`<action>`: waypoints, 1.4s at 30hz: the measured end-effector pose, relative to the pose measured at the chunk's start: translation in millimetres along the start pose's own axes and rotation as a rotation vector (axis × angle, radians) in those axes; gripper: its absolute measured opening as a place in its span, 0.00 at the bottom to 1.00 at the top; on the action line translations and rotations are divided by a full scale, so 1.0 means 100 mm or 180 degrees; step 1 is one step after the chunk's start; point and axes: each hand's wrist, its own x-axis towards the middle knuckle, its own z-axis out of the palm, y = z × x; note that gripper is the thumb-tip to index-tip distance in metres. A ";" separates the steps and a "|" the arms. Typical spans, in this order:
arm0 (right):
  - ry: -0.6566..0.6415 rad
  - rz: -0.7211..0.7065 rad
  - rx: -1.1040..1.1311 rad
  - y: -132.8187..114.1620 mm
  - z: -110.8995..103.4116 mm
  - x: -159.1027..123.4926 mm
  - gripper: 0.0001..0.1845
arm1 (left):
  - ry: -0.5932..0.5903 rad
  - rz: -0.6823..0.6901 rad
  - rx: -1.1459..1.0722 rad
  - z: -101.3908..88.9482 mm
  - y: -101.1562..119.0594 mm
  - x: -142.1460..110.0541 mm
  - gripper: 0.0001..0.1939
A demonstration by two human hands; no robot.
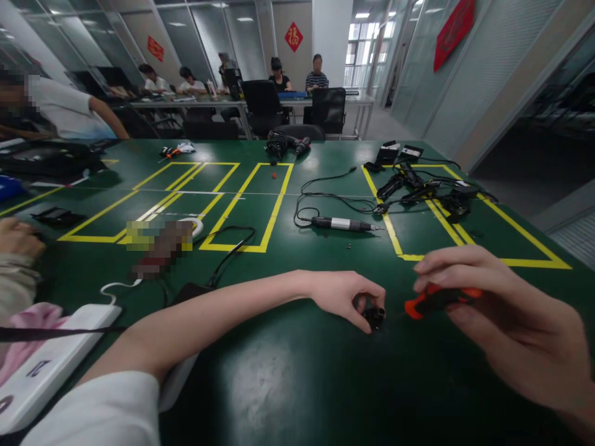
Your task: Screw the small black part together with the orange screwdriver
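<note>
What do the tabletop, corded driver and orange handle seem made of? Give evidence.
Tabletop: glossy green coating or mat, from blurred reflections.
Driver: probably satin plastic, from dull black body; shiny tip suggests metal.
Handle: likely plastic or rubber, from bright orange; blur hides finish.

Room is bright office w/ grey glass partition walls point(223, 37), red diamond-shaped paper sign point(294, 37) on beige panel, black mesh office chairs point(328, 110), green tabletop point(279, 396) in front.

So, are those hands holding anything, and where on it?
The left hand has a small black part between thumb and fingers, its gripped area mostly hidden; the right hand holds a screwdriver by its orange-and-black handle.
</note>
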 end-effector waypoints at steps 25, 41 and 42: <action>0.0379 0.0161 0.0758 0.13 0.08 0.06 0.11 | -0.0002 -0.0552 -0.0625 -0.02 0.05 0.17 0.17; 0.0155 0.1020 0.3117 0.05 0.35 0.29 0.08 | 0.0818 -0.0492 -0.1110 0.29 -0.05 -0.13 0.22; 0.0088 0.1024 0.3137 0.06 0.36 0.30 0.08 | 0.0805 -0.0496 -0.1093 0.28 -0.06 -0.12 0.22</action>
